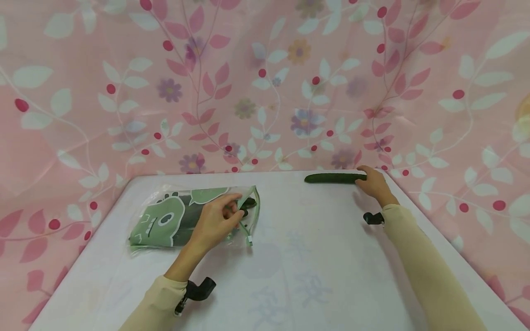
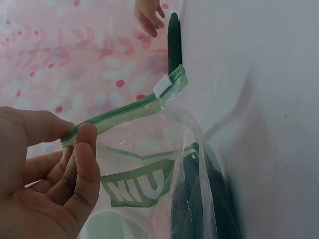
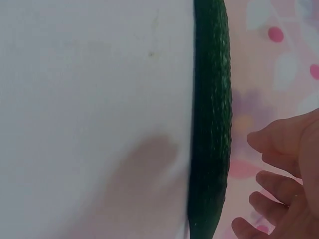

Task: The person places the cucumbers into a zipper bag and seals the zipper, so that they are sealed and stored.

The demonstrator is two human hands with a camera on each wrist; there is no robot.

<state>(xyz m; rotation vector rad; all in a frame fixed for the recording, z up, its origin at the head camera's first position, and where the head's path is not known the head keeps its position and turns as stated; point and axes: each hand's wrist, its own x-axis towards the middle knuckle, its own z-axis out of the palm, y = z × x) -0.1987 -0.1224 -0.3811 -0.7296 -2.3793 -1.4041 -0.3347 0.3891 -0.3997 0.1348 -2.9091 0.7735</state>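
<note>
A clear zip bag [image 1: 154,226] with a green cartoon print lies on the left of the table. My left hand [image 1: 216,219] pinches the green zip edge of its mouth between thumb and fingers, holding it raised. A white slider [image 2: 162,86] sits farther along the zip. Dark green, long things [image 2: 192,199] show inside through the plastic; their kind is hard to make out. At the far right lies a whole cucumber [image 3: 212,104]. My right hand [image 1: 376,185] hovers at its right end, fingers loosely bent and apart from it in the right wrist view.
A white cloth [image 1: 290,257] with faint marks covers the table. Right behind its back edge hangs a pink floral curtain [image 1: 281,92], which also runs along both sides. Each wrist carries a small black camera, such as the left one [image 1: 200,289].
</note>
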